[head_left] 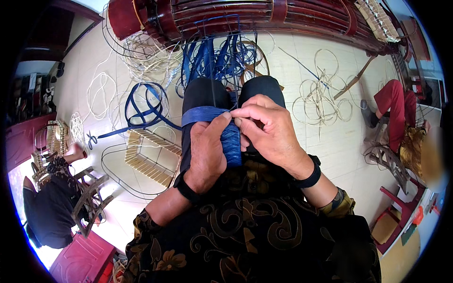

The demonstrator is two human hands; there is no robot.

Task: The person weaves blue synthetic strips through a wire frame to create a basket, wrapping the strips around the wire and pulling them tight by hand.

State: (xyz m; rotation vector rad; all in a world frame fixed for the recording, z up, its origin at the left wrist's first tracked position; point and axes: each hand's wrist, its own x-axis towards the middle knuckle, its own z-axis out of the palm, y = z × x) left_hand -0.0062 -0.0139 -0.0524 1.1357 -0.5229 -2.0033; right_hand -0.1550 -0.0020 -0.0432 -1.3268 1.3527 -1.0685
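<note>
Across my lap lies a wire frame piece closely wrapped in blue strip (232,146). My left hand (206,148) is closed around its left side, thumb pointing up toward the far end. A flat blue band (204,114) runs from this wrapping over my left thigh. My right hand (271,126) pinches at the wrapping's far end, thumb and forefinger meeting close to my left thumb tip. What sits between those fingertips is mostly hidden, though it appears to be an edge of the strip. Thin dark wire (213,92) stands up between my knees.
Loose blue strips (207,59) and pale cord coils (151,59) lie beyond my knees, below a dark red wooden bench (226,19). A cord-wrapped frame (151,158) rests on the floor at left. Other people sit at both sides; one wears red trousers (394,111).
</note>
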